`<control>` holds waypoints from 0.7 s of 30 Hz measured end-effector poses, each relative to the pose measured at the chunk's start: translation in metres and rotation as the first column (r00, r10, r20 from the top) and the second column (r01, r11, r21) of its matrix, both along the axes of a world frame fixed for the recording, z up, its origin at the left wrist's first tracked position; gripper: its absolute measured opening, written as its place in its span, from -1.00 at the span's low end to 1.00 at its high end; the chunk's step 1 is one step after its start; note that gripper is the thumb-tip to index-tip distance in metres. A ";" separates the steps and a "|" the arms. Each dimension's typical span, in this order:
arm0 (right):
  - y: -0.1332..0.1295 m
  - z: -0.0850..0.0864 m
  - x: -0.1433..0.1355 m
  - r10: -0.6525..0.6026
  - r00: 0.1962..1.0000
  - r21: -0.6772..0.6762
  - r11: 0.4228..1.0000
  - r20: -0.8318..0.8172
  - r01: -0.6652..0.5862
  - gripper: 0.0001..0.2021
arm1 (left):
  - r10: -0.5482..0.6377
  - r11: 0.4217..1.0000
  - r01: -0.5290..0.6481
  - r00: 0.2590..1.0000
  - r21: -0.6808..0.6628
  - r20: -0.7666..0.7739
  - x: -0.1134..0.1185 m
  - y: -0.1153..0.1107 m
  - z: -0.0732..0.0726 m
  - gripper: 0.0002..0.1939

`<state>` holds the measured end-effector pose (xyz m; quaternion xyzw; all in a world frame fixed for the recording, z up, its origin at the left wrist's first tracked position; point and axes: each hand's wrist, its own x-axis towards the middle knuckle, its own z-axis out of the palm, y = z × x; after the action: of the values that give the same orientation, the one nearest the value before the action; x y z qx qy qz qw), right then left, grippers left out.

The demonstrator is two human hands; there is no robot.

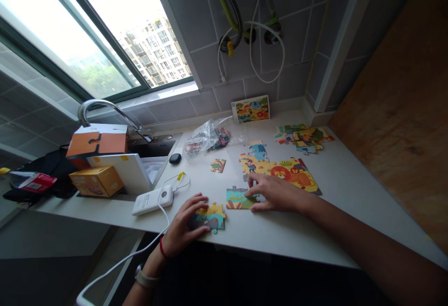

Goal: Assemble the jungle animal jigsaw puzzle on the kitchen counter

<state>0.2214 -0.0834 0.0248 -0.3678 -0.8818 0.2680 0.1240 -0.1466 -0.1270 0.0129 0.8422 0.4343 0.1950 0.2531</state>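
My left hand (pixel 187 222) lies around the left side of a joined puzzle section with a grey hippo (pixel 217 222), its fingers at the top and its thumb at the bottom edge. Just right of that, my right hand (pixel 268 191) has fingers and thumb on the right end of a joined teal and green puzzle section (pixel 233 198); its fingertips partly cover that end. A small gap separates the two sections. Behind my right hand lies a larger assembled puzzle part with two lions (pixel 294 173) and a blue elephant (pixel 258 152). One loose puzzle piece (pixel 218 165) sits farther back.
A pile of puzzle pieces (pixel 303 137) lies at the back right. The picture card (pixel 251 109) leans on the wall beside a clear plastic bag (pixel 210 137). A white power bank (pixel 153 200) with a cable, a black round case (pixel 175 159), boxes (pixel 98 181) and the sink (pixel 163 149) are left.
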 end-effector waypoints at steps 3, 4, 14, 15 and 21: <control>0.000 0.002 0.000 0.007 1.000 -0.006 1.000 0.004 -0.007 -0.73 | 0.081 0.995 -0.082 0.997 0.057 0.014 -0.005 0.005 -0.003 -0.58; 0.000 0.003 0.000 0.011 1.000 -0.010 1.000 0.007 -0.011 -0.73 | 0.098 0.993 -0.099 0.995 0.070 0.016 -0.005 0.008 -0.004 -0.58; -0.003 0.009 -0.002 0.090 0.996 -0.058 0.994 0.001 -0.089 -0.72 | 0.067 0.990 -0.062 0.997 0.125 -0.031 0.019 0.053 -0.001 -0.62; -0.003 0.010 -0.002 0.095 0.996 -0.065 0.993 0.004 -0.094 -0.71 | 0.069 0.990 -0.063 0.997 0.127 -0.037 0.022 0.057 -0.001 -0.62; -0.003 0.011 -0.001 0.119 0.993 -0.125 0.985 0.006 -0.117 -0.71 | 0.088 0.985 -0.076 0.993 0.157 -0.073 0.026 0.067 -0.007 -0.62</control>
<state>0.2205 -0.0862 0.0356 -0.3236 -0.8844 0.3270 0.0789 -0.1202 -0.0601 0.0057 0.8477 0.4620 0.2046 0.1617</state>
